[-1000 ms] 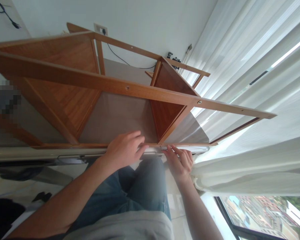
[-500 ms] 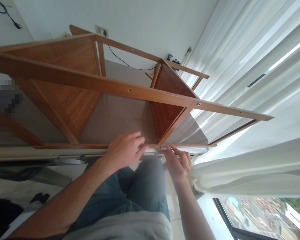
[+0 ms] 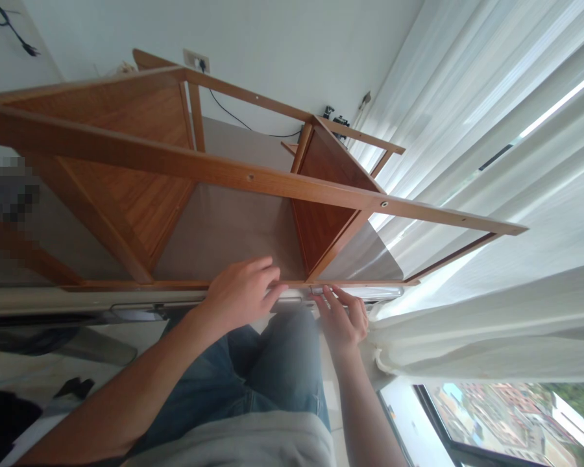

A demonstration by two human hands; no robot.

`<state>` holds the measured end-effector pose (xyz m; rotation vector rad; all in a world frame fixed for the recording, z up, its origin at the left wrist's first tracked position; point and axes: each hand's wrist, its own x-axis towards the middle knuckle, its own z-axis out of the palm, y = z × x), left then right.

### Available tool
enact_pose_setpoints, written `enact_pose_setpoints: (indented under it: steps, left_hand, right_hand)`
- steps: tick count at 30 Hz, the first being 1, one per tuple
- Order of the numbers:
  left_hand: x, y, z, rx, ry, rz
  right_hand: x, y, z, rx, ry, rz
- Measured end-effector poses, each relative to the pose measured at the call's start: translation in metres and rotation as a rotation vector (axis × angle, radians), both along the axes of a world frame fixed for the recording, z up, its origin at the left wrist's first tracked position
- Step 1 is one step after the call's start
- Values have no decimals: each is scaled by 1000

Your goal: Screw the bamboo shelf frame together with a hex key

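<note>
A brown wooden shelf frame (image 3: 277, 185) with slanted panels lies across the tabletop (image 3: 238, 227). My left hand (image 3: 241, 295) rests over its near lower rail, fingers curled across the wood and the thumb along the front edge. To the right, my right hand (image 3: 343, 318) pinches a small silvery metal piece (image 3: 317, 291) between thumb and fingertips, right against the same rail. What kind of piece it is cannot be made out. The underside of the rail at both hands is hidden.
White curtains (image 3: 467, 162) hang close on the right, above a window (image 3: 511, 421). A wall socket (image 3: 196, 60) with a plugged-in black cable is behind the frame. Small black devices (image 3: 339, 123) stand at the back. My knees are under the table edge.
The view has shifted very slightly. Both hands stay in the same places on the rail, the right fingers moving only a little around the silvery piece.
</note>
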<state>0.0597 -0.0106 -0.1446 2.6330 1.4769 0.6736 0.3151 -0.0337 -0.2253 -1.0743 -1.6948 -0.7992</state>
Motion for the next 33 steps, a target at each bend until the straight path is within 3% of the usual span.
enact_pose_setpoints:
  steps: [33]
  left_hand:
    - [0,0,1,5,-4,-4]
  right_hand:
    - [-9,-3,-2,-7,75,-66]
